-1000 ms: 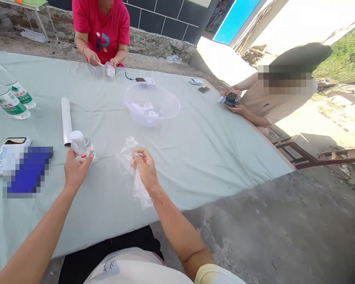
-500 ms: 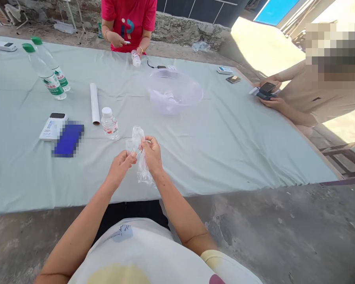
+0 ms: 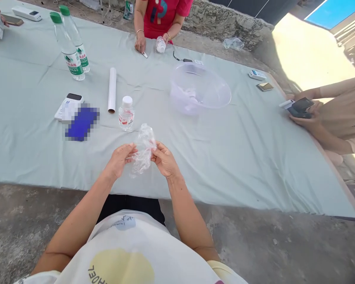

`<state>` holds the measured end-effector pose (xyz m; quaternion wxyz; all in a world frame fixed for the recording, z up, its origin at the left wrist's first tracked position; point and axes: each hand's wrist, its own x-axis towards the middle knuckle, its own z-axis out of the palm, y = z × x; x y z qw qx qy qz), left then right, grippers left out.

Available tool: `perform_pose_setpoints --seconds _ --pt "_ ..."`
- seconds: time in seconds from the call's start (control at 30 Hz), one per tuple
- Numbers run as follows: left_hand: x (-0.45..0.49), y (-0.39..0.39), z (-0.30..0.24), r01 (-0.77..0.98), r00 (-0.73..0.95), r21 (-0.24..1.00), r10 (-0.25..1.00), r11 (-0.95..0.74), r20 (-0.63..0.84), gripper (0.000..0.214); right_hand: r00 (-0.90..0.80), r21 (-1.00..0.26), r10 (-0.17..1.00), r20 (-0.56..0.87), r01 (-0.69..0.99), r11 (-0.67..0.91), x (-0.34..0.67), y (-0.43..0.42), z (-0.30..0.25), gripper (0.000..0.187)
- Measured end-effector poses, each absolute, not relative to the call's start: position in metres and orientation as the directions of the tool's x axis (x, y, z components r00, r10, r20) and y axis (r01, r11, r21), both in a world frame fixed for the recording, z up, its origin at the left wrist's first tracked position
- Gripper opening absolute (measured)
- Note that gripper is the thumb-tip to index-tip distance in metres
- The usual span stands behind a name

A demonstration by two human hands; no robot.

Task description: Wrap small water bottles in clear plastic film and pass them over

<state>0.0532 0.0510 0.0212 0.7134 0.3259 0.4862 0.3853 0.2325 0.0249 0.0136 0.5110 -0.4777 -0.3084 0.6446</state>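
Observation:
Crumpled clear plastic film, perhaps a thin bag, is stretched between my hands just above the table's near side. My left hand pinches its left edge with thumb and fingers. On the other side, my right hand is closed on a gathered part of the film, which has a faint pinkish line. Right behind the film stands a small clear bottle with a white cap and a red-and-white label. A white roll with a cardboard core lies beyond it to the left.
A translucent purple basin sits right of centre, holding something whitish. Two green-capped water bottles stand at left, behind a white device and a blurred blue object. Co-workers' hands hold things at the far and right edges.
My hands have moved apart, and the film between them is more spread out. My view has shifted. The co-worker across has lowered one hand to the table.

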Motion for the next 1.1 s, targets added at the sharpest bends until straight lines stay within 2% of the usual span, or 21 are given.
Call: perform_pose_setpoints --seconds 0.1,0.23,0.37,0.47,0.5,0.6,0.67,0.73,0.87,0.93,1.0,1.1 --pt "0.069 0.049 0.022 -0.190 0.282 0.878 0.881 0.439 -0.379 0.032 -0.069 -0.905 0.952 -0.299 -0.297 -0.306 0.226 0.026 0.007 0.037" --pt "0.072 0.057 0.029 -0.195 0.106 0.918 0.938 0.346 -0.331 0.025 -0.045 -0.917 0.937 -0.345 -0.197 -0.347 0.233 0.027 -0.003 0.036" --pt "0.057 0.068 0.040 -0.236 0.022 0.912 0.940 0.336 -0.340 0.028 0.131 -0.919 0.911 -0.391 -0.120 -0.377 0.261 0.025 -0.005 0.032" --pt "0.055 0.068 0.044 -0.107 -0.001 0.948 0.954 0.299 -0.301 0.030 0.247 -0.936 0.907 -0.341 -0.176 -0.304 0.266 0.027 0.001 0.042" --pt "0.058 0.067 0.045 -0.046 0.022 0.958 0.959 0.282 -0.281 0.030 0.222 -0.941 0.922 -0.318 -0.191 -0.279 0.262 0.029 0.004 0.047" --pt "0.066 0.063 0.044 0.112 0.103 0.974 0.973 0.196 -0.208 0.027 0.003 -0.948 0.960 -0.280 -0.159 -0.276 0.242 0.034 0.010 0.059" --pt "0.066 0.063 0.042 0.152 0.116 0.976 0.978 0.153 -0.172 0.028 -0.088 -0.947 0.956 -0.279 -0.142 -0.289 0.231 0.036 0.010 0.045" --pt "0.062 0.066 0.039 0.103 0.078 0.978 0.979 0.181 -0.189 0.030 -0.055 -0.932 0.953 -0.299 -0.200 -0.304 0.228 0.038 0.006 0.031" --pt "0.059 0.067 0.031 -0.052 0.025 0.941 0.943 0.333 -0.332 0.034 0.174 -0.892 0.912 -0.371 -0.339 -0.298 0.237 0.036 -0.003 0.033" --pt "0.066 0.063 0.027 0.015 0.142 0.924 0.913 0.383 -0.381 0.039 0.210 -0.898 0.907 -0.365 -0.337 -0.283 0.239 0.034 -0.006 0.033" --pt "0.078 0.059 0.024 0.101 0.283 0.908 0.864 0.406 -0.418 0.036 0.169 -0.905 0.925 -0.340 -0.326 -0.273 0.239 0.032 -0.006 0.031" --pt "0.091 0.057 0.020 0.076 0.315 0.903 0.849 0.424 -0.425 0.031 0.183 -0.906 0.926 -0.330 -0.337 -0.256 0.243 0.028 -0.006 0.030"
